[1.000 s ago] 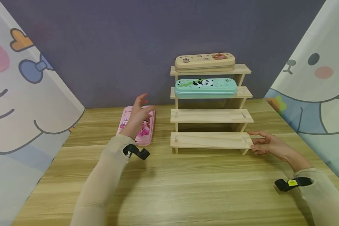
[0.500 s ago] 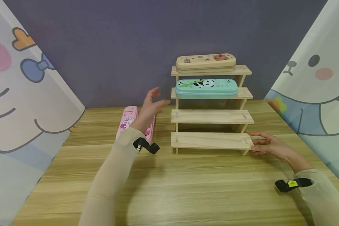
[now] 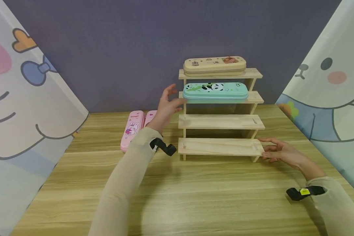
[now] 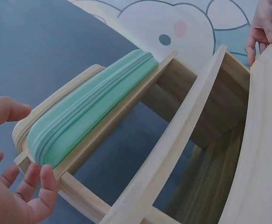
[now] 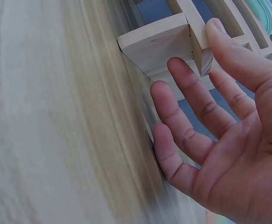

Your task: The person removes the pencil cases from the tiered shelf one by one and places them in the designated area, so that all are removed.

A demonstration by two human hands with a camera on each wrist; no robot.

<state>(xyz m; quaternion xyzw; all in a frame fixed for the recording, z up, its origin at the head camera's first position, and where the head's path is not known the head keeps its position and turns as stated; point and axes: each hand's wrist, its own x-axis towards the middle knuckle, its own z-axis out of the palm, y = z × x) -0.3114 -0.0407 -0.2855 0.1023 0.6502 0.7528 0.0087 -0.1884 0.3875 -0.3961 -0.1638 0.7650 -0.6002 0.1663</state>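
The stepped wooden rack point(image 3: 221, 146) stands on the table with four-sided open tiers. My left hand point(image 3: 166, 109) reaches to its left side, fingers spread, beside the left end of the mint-green panda pencil case point(image 3: 230, 95) on the second tier from the top. In the left wrist view, its fingertips point(image 4: 47, 175) are right at the corner of that zipped case, with nothing between them and the thumb. My right hand point(image 3: 283, 154) holds the right end of the lowest shelf board, its thumb point(image 5: 217, 30) on the board and the forefinger behind.
A cream pencil case point(image 3: 215, 66) lies on the top tier. Two pink pencil cases lie on the table left of the rack: one with a rabbit point(image 3: 132, 127), the other point(image 3: 150, 115) partly behind my left arm. A dark wall panel point(image 3: 121, 59) rises behind.
My left hand has moved right and up, from over the pink cases to the rack's left side, uncovering the rabbit case. The right hand stays at the lowest board.
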